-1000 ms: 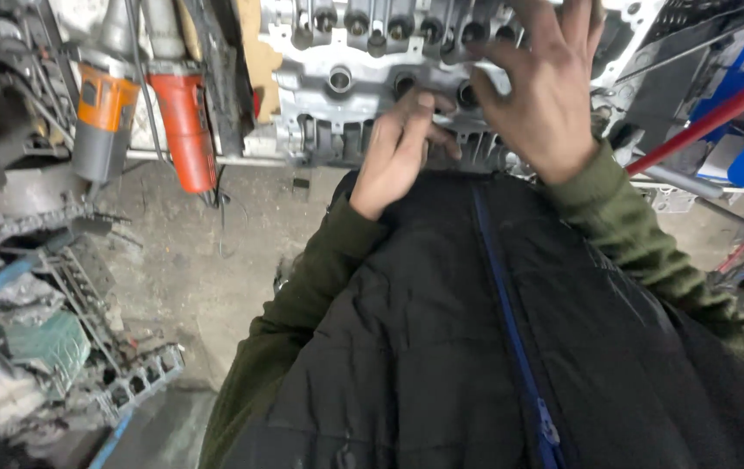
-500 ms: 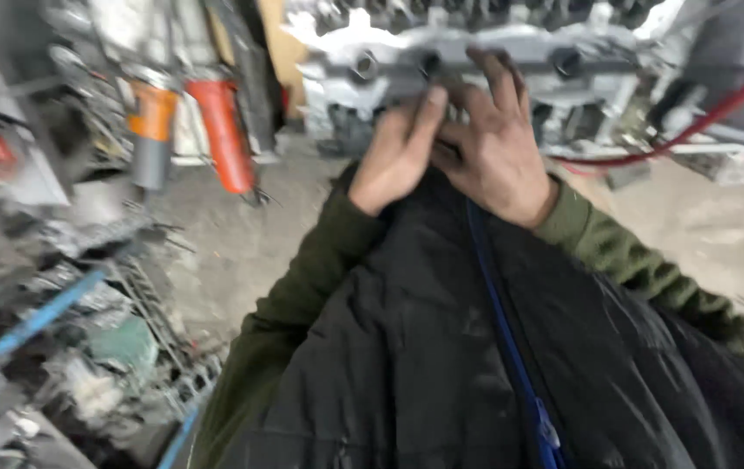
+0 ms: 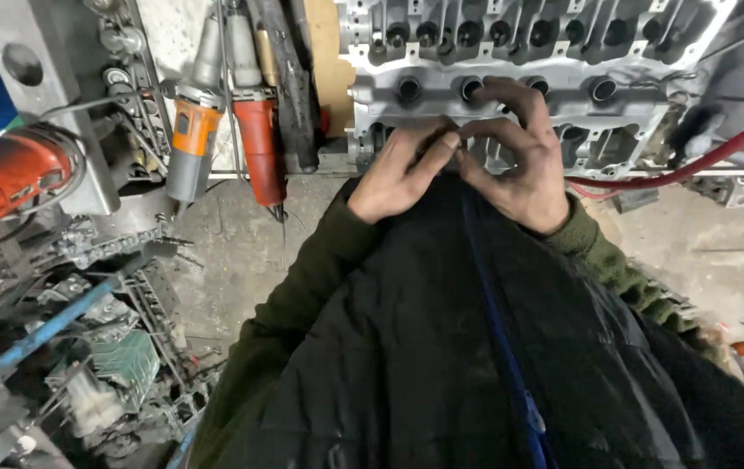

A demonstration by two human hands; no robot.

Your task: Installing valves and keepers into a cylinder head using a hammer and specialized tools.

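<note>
A grey aluminium cylinder head (image 3: 563,52) with rows of round bores lies across the top of the head view. Both hands meet at its near edge, in front of my black jacket (image 3: 441,347). My left hand (image 3: 398,169) reaches in with its fingers held together, the tips touching those of my right hand (image 3: 520,156). The right thumb and forefinger are pinched, the other fingers curled over the head's edge. Whether anything small sits between the fingertips is hidden.
Two die grinders, one orange and grey (image 3: 194,130) and one red (image 3: 259,139), hang to the left of the head. A red angle grinder (image 3: 7,178) sits at far left. A red hose (image 3: 693,165) runs in from the right. Metal parts and a blue bar (image 3: 59,321) crowd the lower left.
My right hand has come down from lying flat on top of the cylinder head and now meets the left hand at its near edge, fingers pinched. The view has shifted slightly.
</note>
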